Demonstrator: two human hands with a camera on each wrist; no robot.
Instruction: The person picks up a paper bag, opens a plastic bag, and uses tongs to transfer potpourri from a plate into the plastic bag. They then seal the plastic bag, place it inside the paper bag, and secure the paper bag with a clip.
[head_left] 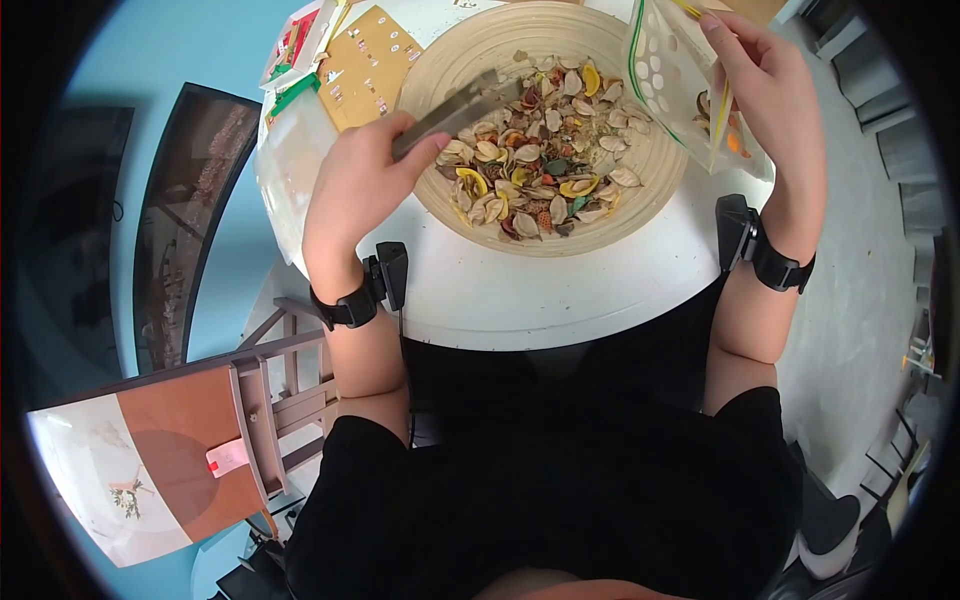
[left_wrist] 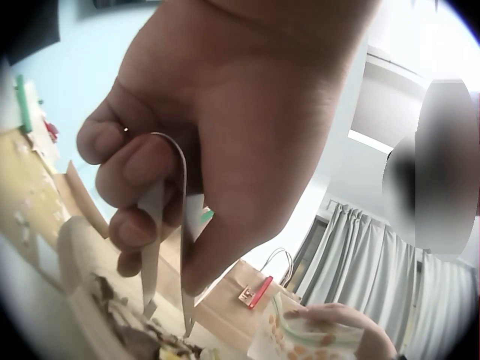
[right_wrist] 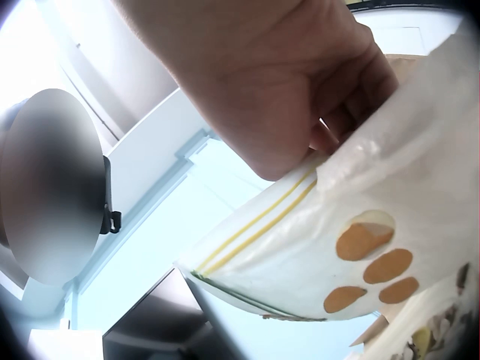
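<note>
My left hand point(head_left: 358, 185) grips a pair of metal tongs point(head_left: 450, 112), whose tips reach over dried potpourri point(head_left: 540, 165) in a wide, pale wooden bowl point(head_left: 470, 45). In the left wrist view the two arms of the tongs point(left_wrist: 185, 247) stand slightly apart, pointing down at the potpourri. My right hand point(head_left: 775, 95) pinches the top of a clear zip bag point(head_left: 665, 75) over the bowl's right side. A few orange and brown pieces show inside the bag low down. The right wrist view shows the bag point(right_wrist: 300, 247) with yellow and green seal strips and oval windows.
The bowl stands on a white round table point(head_left: 500, 300). Behind my left hand lie a brown patterned sheet point(head_left: 372, 60), a green clip point(head_left: 293, 95), a red-and-white box point(head_left: 292, 45) and a translucent plastic sheet point(head_left: 290, 165). A wooden chair point(head_left: 290, 400) stands at the left.
</note>
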